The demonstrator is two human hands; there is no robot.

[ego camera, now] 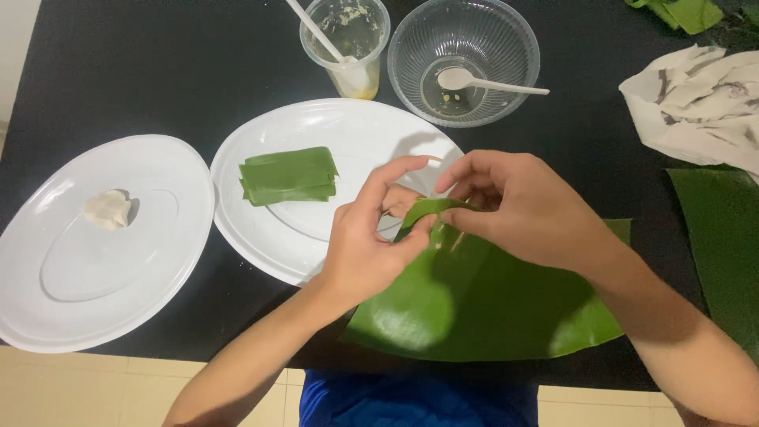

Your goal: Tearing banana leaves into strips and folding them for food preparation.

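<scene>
A large green banana leaf [474, 304] lies on the black table near its front edge. Both hands fold its far edge over. My left hand [368, 237] pinches the curled leaf edge between thumb and fingers. My right hand [522, 205] grips the same fold from the right. Whatever sits under the fold is hidden. A folded green leaf packet [288, 175] rests on the white oval plate [356, 130] just beyond my hands.
A second white oval plate [47, 285] at the left holds a small lump of white dough [108, 209]. Behind stand a clear plastic cup [348, 43] with a spoon, and a clear bowl [466, 55] holding a white spoon. A crumpled cloth [700, 107] and more leaf [723, 237] lie right.
</scene>
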